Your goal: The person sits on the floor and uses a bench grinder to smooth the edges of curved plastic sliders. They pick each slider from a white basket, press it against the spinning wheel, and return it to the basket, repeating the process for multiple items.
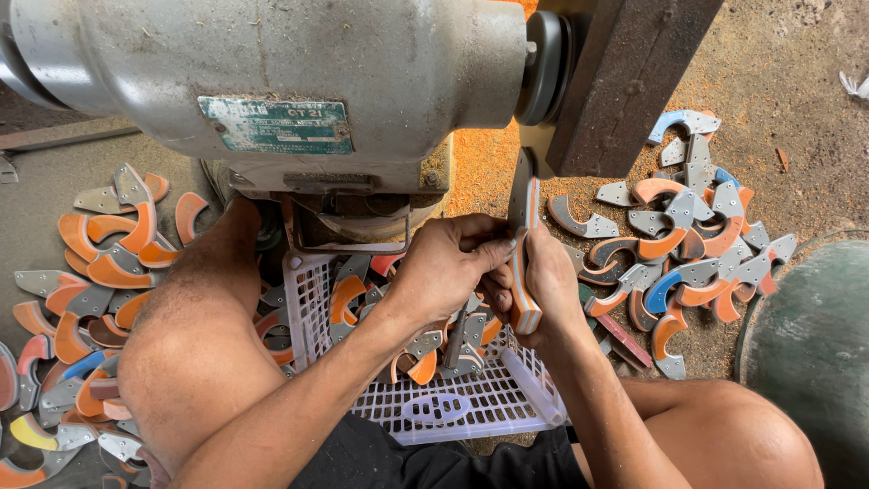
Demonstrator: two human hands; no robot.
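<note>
We sit on the ground before a grey bench grinder (272,81), both hands raised to its dark grinding wheel (625,81). Our left hand (448,263) and right hand (548,281) close together on one curved handle piece (523,272), orange and grey in layers, held upright on edge with its top end just below the wheel; the fingers (493,249) of both hands wrap it tightly. Between our knees stands a white plastic basket (471,403) holding more curved pieces. A pile of orange-and-grey pieces (90,272) lies on the floor to our left, and another pile with some blue ones (688,244) lies to our right. Orange dust (480,172) covers the ground under the wheel.
</note>
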